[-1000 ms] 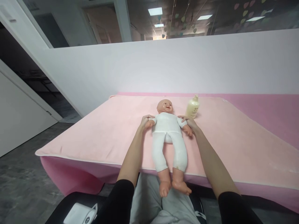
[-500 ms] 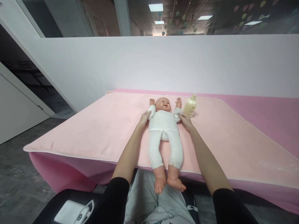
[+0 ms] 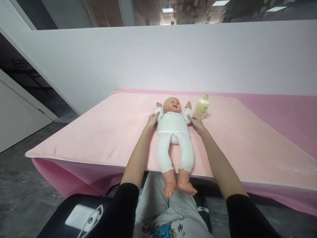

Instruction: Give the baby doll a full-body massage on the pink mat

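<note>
A baby doll [image 3: 174,127] with a white cloth body lies on its back on the pink blanket [image 3: 119,132], head toward the wall. Its bare feet stick out past the table's front edge above my lap. My left hand [image 3: 153,119] grips the doll's arm on the left side of the view. On the other side, my right hand [image 3: 196,123] has its fingers closed round the doll's other arm. Just behind my right hand stands a pale yellow pump bottle [image 3: 202,106], close to the doll's raised hand.
A white wall [image 3: 158,59] rises behind the table, with a window above it. Pink cloth [image 3: 81,177] hangs below the table's front edge. At lower left, a white device with a cable [image 3: 81,217] rests on a black surface. A door [image 3: 22,112] stands at far left.
The camera has tipped slightly downward, so the scene sits higher. The doll's two forearms have shifted a little, their hands turned somewhat. Both my hands keep hold of its arms.
</note>
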The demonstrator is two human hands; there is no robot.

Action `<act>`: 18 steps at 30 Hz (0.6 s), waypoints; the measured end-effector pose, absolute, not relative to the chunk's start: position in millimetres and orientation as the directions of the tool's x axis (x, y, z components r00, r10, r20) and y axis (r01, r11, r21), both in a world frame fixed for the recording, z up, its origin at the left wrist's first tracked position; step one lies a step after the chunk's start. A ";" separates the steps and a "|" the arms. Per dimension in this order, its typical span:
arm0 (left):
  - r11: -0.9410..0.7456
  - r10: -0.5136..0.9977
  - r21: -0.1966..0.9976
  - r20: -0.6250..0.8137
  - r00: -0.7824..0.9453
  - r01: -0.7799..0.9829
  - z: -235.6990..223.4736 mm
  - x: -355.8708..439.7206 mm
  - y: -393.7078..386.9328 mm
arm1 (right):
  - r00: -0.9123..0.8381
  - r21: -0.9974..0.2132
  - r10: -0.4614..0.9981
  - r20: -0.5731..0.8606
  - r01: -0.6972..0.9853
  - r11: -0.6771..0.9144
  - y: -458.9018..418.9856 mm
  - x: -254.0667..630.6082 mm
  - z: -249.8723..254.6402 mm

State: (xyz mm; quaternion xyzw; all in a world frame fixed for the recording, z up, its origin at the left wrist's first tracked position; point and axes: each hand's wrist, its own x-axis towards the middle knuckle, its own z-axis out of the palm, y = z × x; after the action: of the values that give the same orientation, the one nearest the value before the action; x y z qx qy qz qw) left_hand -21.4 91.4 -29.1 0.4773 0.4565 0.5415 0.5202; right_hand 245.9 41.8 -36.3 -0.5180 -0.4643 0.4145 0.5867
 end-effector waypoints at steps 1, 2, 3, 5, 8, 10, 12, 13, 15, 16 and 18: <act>-0.007 0.998 0.976 0.020 0.059 -0.219 -28.4 -24.3 89.1 | 0.188 -0.991 0.976 0.108 -0.058 0.121 38.0 247.1 -33.9; 0.024 0.994 0.959 0.007 0.110 -0.281 -27.3 -27.3 86.9 | 0.153 -0.988 0.983 0.099 -0.099 0.115 34.6 248.1 -31.6; 0.047 0.990 0.947 -0.001 0.144 -0.317 -25.9 -30.3 84.9 | 0.121 -0.987 0.989 0.087 -0.127 0.103 31.8 249.1 -29.5; 0.063 0.986 0.936 -0.004 0.166 -0.347 -23.3 -35.0 81.6 | 0.068 -0.986 0.995 0.069 -0.146 0.078 28.6 251.1 -27.3; 0.067 0.976 0.922 0.018 0.217 -0.381 -21.6 -36.7 78.1 | 0.059 -0.988 0.994 0.094 -0.120 0.101 29.3 254.3 -29.6; 0.077 0.967 0.920 0.026 0.254 -0.385 -22.0 -35.2 76.1 | 0.096 -0.984 0.988 0.119 -0.119 0.130 31.9 256.0 -33.6; 0.071 0.968 0.925 0.027 0.249 -0.374 -22.7 -33.2 74.8 | 0.118 -0.982 0.985 0.127 -0.128 0.142 34.5 256.9 -37.5; 0.064 0.971 0.930 0.025 0.236 -0.363 -22.9 -32.4 74.6 | 0.125 -0.981 0.984 0.130 -0.130 0.146 35.6 256.9 -38.9; 0.053 0.972 0.940 0.028 0.232 -0.337 -23.0 -31.3 75.8 | 0.142 -0.978 0.979 0.149 -0.125 0.167 36.9 256.2 -40.2; 0.046 0.970 0.943 0.037 0.241 -0.330 -22.9 -30.7 77.4 | 0.153 -0.976 0.976 0.158 -0.123 0.177 37.1 255.5 -40.0; 0.022 0.966 0.944 0.064 0.250 -0.328 -23.1 -28.8 81.9 | 0.154 -0.974 0.974 0.169 -0.126 0.189 36.8 253.1 -37.9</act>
State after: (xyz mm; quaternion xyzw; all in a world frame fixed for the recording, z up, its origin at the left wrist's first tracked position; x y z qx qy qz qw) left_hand -28.8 81.9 -23.1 0.4757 0.3353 0.5123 0.6315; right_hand 253.1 36.8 -37.9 -0.4508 -0.4698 0.4500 0.6112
